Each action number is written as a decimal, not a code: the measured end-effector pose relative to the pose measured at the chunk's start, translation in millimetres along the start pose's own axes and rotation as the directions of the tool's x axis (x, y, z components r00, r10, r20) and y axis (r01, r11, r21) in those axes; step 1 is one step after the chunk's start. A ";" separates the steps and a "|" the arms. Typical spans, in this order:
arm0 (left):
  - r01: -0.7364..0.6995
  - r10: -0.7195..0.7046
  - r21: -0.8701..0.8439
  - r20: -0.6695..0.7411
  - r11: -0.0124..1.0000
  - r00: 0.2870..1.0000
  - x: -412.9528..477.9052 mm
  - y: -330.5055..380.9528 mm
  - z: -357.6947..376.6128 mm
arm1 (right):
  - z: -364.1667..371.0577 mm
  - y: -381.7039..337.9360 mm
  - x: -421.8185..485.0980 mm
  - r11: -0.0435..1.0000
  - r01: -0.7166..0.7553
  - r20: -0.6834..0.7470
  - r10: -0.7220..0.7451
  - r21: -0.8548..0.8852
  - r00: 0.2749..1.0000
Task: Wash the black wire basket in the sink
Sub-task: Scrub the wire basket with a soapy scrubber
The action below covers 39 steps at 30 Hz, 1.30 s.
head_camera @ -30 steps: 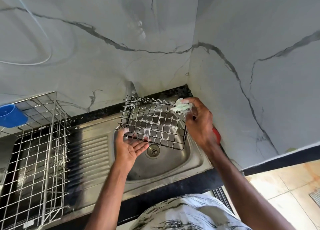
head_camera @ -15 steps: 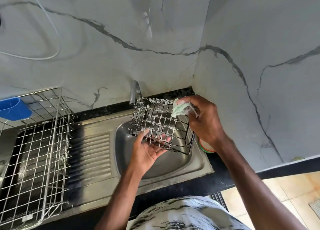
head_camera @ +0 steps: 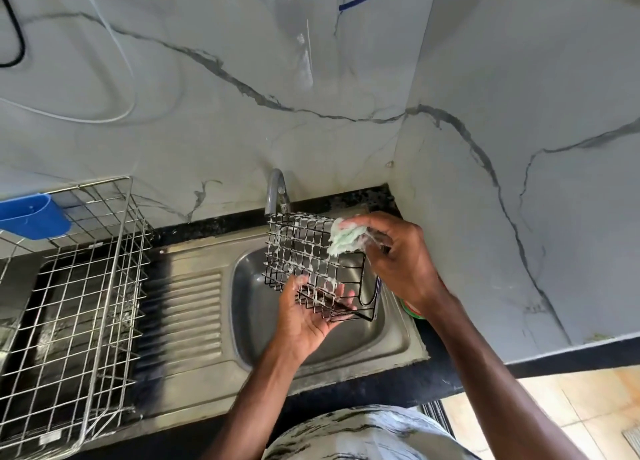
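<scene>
The black wire basket (head_camera: 308, 262) is held in the air over the steel sink (head_camera: 247, 307), tilted on its side, so its grid face is turned toward the camera and its far upper edge sits just below the spout of the tap (head_camera: 276, 191). White suds cling to many of its wires. The hands are apart, one at each end of the basket. The left hand (head_camera: 306, 317) lies under the near lower corner, palm up, with the fingers spread and nearly straight; the thumb and fingertips touch the wires and carry the basket from below without curling round it. The right hand (head_camera: 398, 262) is at the basket's upper right corner, its fingers bunched on a soapy pale green scrubber (head_camera: 343, 241) that is pressed against the top wires. Under the right wrist, a round red and green object (head_camera: 410, 313) peeks out at the sink's right rim; what it is cannot be told. Left of the bowl runs the ribbed drainboard (head_camera: 187, 307), and beyond it stands a steel wire dish rack (head_camera: 79, 286) with a blue plastic holder (head_camera: 31, 215) hung on its far edge. The sink is set into a black desk (head_camera: 443, 376) in a corner of marble-patterned wall (head_camera: 519, 78).
</scene>
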State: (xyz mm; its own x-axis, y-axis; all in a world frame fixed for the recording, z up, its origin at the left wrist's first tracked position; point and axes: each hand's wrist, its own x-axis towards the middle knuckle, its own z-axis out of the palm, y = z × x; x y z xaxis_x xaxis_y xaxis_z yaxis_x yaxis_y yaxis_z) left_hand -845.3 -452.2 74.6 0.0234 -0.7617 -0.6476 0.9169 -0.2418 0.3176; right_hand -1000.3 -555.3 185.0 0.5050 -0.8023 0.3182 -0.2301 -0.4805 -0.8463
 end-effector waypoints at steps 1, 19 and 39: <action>0.004 -0.004 0.000 -0.021 1.000 1.000 -0.4 -0.2 -0.1 | -3.2 1.5 1.2 1.000 -0.014 -0.074 0.013 -0.013 0.997; -0.044 0.044 0.004 -0.048 0.999 0.998 -4.2 -4.6 -1.8 | 29.4 3.5 -14.8 0.944 0.131 -0.237 -0.208 -0.302 0.949; 0.085 -0.103 -0.159 -0.108 0.984 0.989 -16.1 -6.0 12.9 | 12.0 14.0 5.4 0.982 -0.132 -0.209 0.103 -0.132 0.972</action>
State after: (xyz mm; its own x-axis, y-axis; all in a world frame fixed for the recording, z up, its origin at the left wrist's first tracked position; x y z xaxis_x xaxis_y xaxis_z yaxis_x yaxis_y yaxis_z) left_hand -856.3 -446.3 92.0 -0.0285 -0.6629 -0.7482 0.9672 -0.2072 0.1467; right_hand -990.8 -562.1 169.7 0.2932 -0.9037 0.3119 -0.4025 -0.4126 -0.8172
